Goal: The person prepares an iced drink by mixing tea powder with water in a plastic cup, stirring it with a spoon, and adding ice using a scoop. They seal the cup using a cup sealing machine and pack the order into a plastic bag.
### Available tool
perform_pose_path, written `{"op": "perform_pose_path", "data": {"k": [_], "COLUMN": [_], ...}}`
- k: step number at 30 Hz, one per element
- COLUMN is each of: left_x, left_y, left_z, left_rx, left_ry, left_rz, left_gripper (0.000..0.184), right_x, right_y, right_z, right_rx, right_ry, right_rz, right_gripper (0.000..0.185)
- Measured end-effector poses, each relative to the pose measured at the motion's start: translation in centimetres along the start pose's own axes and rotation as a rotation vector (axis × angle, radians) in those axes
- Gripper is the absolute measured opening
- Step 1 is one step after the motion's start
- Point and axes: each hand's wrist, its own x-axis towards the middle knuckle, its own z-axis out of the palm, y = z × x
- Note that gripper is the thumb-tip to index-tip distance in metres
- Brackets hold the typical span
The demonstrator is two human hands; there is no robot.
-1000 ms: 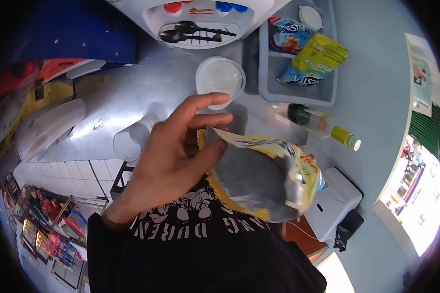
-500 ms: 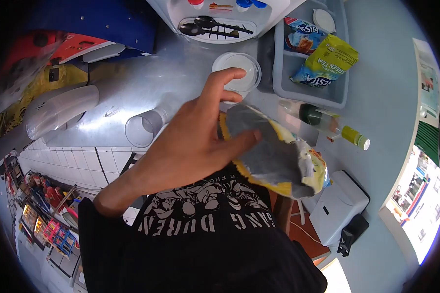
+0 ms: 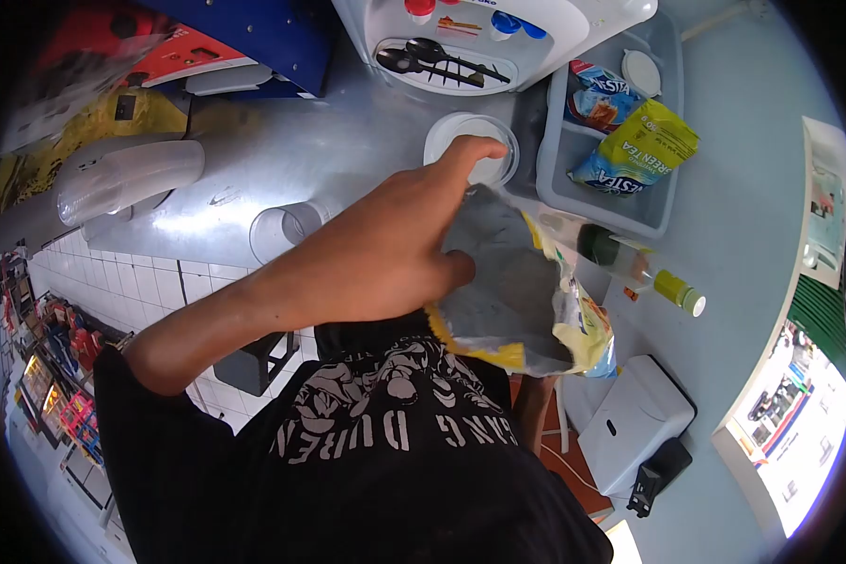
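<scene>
My left hand point(image 3: 399, 249) reaches in from the left with its back up. It grips the left edge of an opened foil bag point(image 3: 508, 282), its thumb bent at the mouth and its index finger stretched out above. The bag is yellow outside and silver inside, its mouth gaping towards me. What lies deep inside cannot be made out. Of my right arm, only the forearm point(image 3: 533, 414) shows below the bag; the right hand point(image 3: 545, 381) is mostly hidden behind it. Just past my left fingertips stand white-rimmed clear containers point(image 3: 446, 136).
A grey bin point(image 3: 653, 216) holds tea packets point(image 3: 641, 146) and a white lid. Beside it lies a green-labelled bottle point(image 3: 630, 263). A clear cup point(image 3: 277, 235) lies on the metal counter point(image 3: 226, 141). Black spoons point(image 3: 432, 61) rest in a dispenser tray. A white box point(image 3: 634, 423) is lower right.
My left hand has turned over the bag's edge, and its thumb has drawn back from the silver inside. The bag's mouth has tilted. The whole view has shifted.
</scene>
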Motion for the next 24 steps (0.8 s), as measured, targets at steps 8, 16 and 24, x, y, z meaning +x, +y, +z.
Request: {"op": "perform_pose_path", "data": {"k": [8,16,24], "left_x": [1.2,0.3,1.9], "left_y": [0.6,-6.5,-6.5], "left_z": [-0.3,13.4,17.4], "left_rx": [-0.271,-1.280,-1.456], "left_ry": [-0.028,0.073,-0.001], "left_rz": [-0.154,-0.283,-0.075], "left_gripper": [0.056,0.067,0.066], "right_x": [-1.0,-0.9,0.7], "right_y": [0.0,-3.3,-7.7], "right_z": [-2.4,-0.9,3.5], "right_rx": [-0.006,-0.403,-0.351], "right_ry": [0.021,0.104,0.091], "right_rz": [-0.041,0.058,0.228], "right_gripper": [0.047,0.043,0.056]}}
